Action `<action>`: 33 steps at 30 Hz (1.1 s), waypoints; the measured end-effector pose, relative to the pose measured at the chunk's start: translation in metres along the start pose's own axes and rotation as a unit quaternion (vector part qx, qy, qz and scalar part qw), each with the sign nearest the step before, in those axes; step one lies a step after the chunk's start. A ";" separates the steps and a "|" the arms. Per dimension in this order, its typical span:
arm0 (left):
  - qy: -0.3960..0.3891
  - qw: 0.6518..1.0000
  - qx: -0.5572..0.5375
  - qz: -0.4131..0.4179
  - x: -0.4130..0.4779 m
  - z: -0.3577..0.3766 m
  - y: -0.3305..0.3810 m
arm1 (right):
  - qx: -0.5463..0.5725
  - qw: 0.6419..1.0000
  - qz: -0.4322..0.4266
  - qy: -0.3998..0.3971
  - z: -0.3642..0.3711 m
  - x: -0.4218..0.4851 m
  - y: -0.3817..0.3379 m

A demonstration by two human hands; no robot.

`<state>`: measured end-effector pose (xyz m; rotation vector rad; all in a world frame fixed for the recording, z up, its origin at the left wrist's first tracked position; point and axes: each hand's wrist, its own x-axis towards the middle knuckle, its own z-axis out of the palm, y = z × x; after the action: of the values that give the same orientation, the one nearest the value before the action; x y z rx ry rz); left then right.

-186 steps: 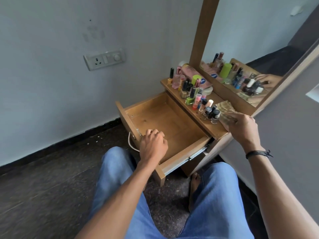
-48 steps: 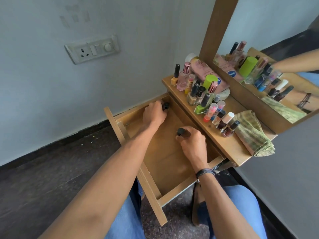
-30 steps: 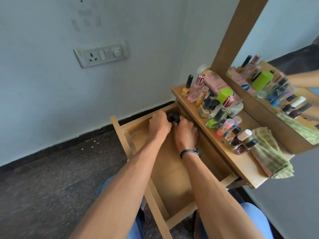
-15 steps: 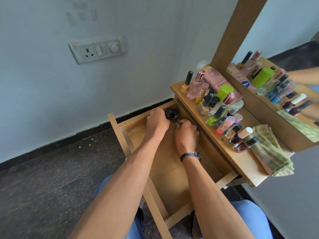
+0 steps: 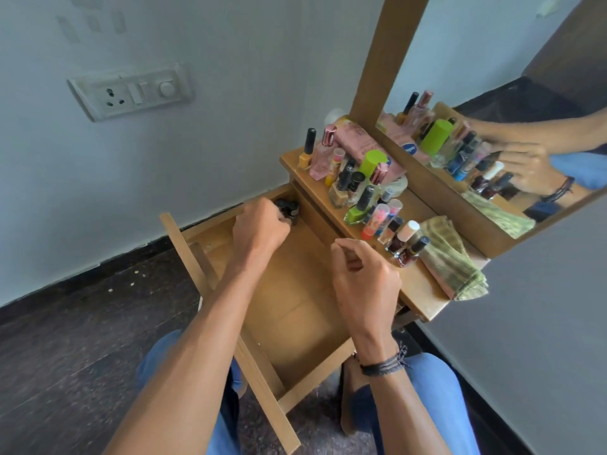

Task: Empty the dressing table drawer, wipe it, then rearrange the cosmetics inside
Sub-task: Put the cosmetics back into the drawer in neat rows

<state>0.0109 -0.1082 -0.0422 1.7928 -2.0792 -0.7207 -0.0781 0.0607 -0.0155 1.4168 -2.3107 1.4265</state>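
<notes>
The left hand [image 5: 259, 229] reaches into the far left corner of the drawer, its fingers curled against the small dark-capped bottles [image 5: 290, 207] that stand there upright. The fingertips are hidden behind the knuckles, so I cannot tell whether it grips one or only touches them. The right hand [image 5: 364, 280] hovers above the drawer's right side, near the counter's front edge, fingers loosely curled and holding nothing, with a dark corded band [image 5: 382, 367] on its wrist. A pale wall [image 5: 213, 152] carries a white switch plate [image 5: 131, 91] and meets a dark speckled floor [image 5: 82, 323]. A wood-framed mirror [image 5: 476, 60] rises from the back of the counter and reflects the bottles and 1 forearm. The wooden counter [image 5: 418, 287] runs along the mirror's foot. The drawer [image 5: 295, 310] is pulled far out over the person's blue jeans [image 5: 433, 389], and its bare wooden bottom holds only the dark bottles in that corner. A folded green-striped cloth [image 5: 453, 267] lies at the counter's near end, just beside the last bottles. A pink tube [image 5: 361, 142] lies at the far end against the mirror frame, with a bright green cap [image 5: 372, 160] in front of it. The rest of the cosmetics stand crowded on the counter: a yellow polish bottle [image 5: 307, 149] farthest away, a white-capped bottle [image 5: 407, 233] and a dark red polish bottle [image 5: 410, 254] nearest the cloth.
</notes>
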 end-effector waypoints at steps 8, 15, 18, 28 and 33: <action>0.038 0.976 -0.202 0.074 -0.049 -0.017 0.025 | 0.040 0.987 -0.044 0.150 -0.023 -0.001 0.022; 0.049 0.969 -0.207 0.126 -0.074 0.006 0.026 | 0.069 0.956 -0.046 0.281 -0.042 0.012 0.042; 0.055 0.959 -0.242 0.139 -0.078 0.011 0.033 | 0.067 0.959 -0.016 0.276 -0.048 0.018 0.046; 0.011 0.928 -0.313 0.201 -0.109 0.028 0.067 | 0.038 0.995 0.093 0.022 -0.068 0.030 0.066; -0.013 0.922 -0.303 0.240 -0.115 0.039 0.069 | -0.049 0.993 0.102 -0.027 -0.065 0.030 0.070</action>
<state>-0.0468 0.0177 -0.0255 0.9025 -1.8988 -1.0796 -0.1702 0.0990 -0.0106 1.2394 -2.5863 1.3154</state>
